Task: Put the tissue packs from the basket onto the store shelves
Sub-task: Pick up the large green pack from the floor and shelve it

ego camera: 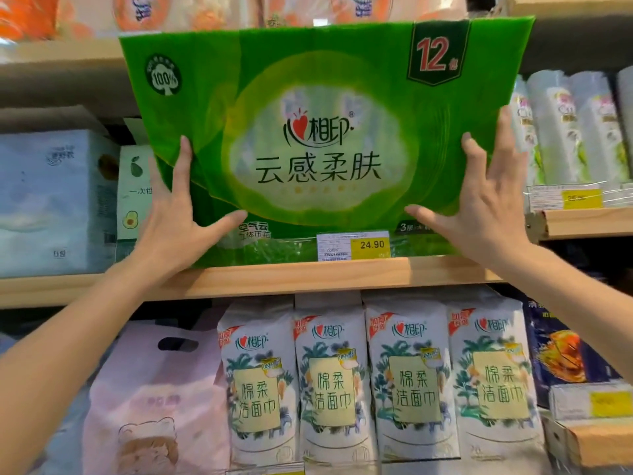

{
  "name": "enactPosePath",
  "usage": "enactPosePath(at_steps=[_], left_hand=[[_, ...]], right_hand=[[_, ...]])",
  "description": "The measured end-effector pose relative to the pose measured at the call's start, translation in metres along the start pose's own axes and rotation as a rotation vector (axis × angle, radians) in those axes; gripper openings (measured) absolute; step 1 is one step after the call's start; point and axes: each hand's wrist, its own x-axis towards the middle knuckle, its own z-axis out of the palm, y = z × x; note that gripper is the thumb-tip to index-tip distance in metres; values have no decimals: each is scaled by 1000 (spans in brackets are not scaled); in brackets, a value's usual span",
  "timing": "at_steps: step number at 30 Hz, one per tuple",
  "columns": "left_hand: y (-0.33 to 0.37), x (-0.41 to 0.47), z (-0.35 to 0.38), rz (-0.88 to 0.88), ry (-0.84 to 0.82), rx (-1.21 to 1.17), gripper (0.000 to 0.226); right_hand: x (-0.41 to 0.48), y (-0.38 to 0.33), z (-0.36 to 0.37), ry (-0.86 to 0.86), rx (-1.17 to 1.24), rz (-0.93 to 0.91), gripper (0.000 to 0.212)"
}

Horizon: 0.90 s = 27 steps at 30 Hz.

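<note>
A large green tissue pack (pixel 322 132), marked "12", stands upright on the wooden middle shelf (pixel 274 275), facing me. My left hand (pixel 174 214) lies flat against its lower left side with fingers spread. My right hand (pixel 486 207) presses its lower right side, fingers spread too. Both hands touch the pack from the front and sides. The basket is out of view.
A price tag reading 24.90 (pixel 352 245) hangs on the shelf edge. A blue box (pixel 51 200) stands left of the pack, white rolls (pixel 575 128) to its right. Below are several white face-towel packs (pixel 373 382) and a pink bag (pixel 150 399). Orange packs (pixel 205 12) fill the top shelf.
</note>
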Motion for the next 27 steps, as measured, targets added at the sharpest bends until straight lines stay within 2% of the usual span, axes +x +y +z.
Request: enactPosePath(at_steps=[3, 7, 13, 18, 23, 25, 27], left_hand=[[16, 4, 4, 21, 141, 285, 101], [36, 32, 6, -3, 222, 418, 109], [60, 81, -17, 181, 345, 477, 102], [55, 93, -7, 191, 385, 467, 100], [51, 101, -4, 185, 367, 467, 96], [45, 110, 1, 143, 246, 507, 95], [35, 112, 19, 103, 79, 556, 94]], right_hand=[[30, -22, -10, 11, -21, -51, 116], [77, -45, -23, 55, 12, -80, 122], [99, -45, -19, 89, -66, -126, 115], [104, -40, -6, 151, -72, -115, 113], [110, -39, 4, 183, -72, -109, 113], [118, -36, 12, 109, -73, -116, 117], [121, -32, 31, -41, -93, -147, 120]])
